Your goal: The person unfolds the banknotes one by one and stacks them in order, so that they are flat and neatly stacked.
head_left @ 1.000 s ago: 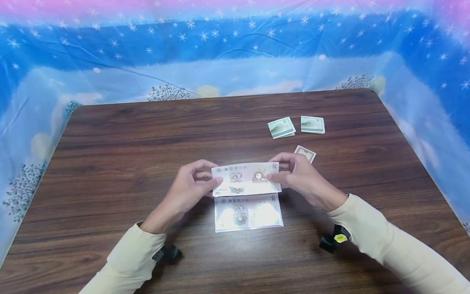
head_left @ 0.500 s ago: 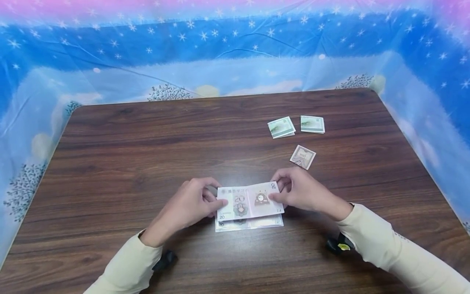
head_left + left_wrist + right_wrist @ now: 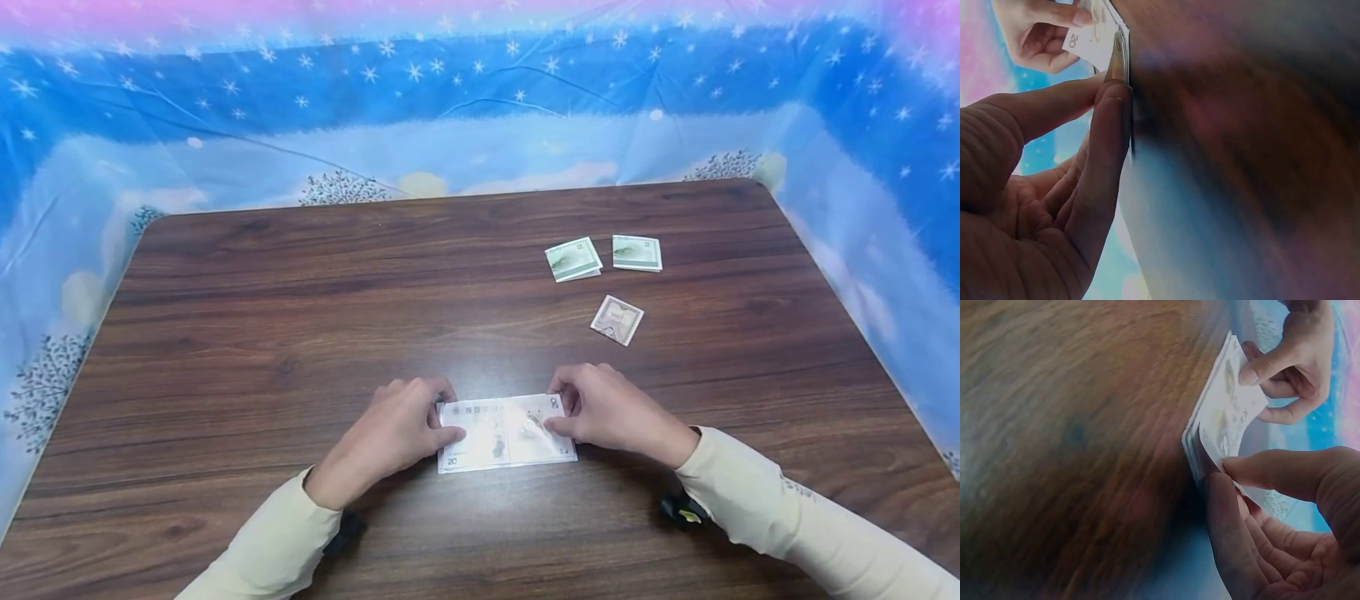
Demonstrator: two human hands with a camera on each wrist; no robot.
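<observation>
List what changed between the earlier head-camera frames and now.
The left hand and right hand moved the top 20 note down and nearer, over the notes below; both still pinch its ends. The folded green notes and small brown note stayed put.

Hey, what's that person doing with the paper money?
A person is pinching a paper note marked 20 at both ends: the left hand at one end, the right hand at the other. It sits over more paper on the table. Farther back, to the right, lie a folded green note, another green one and a small brown note.
</observation>
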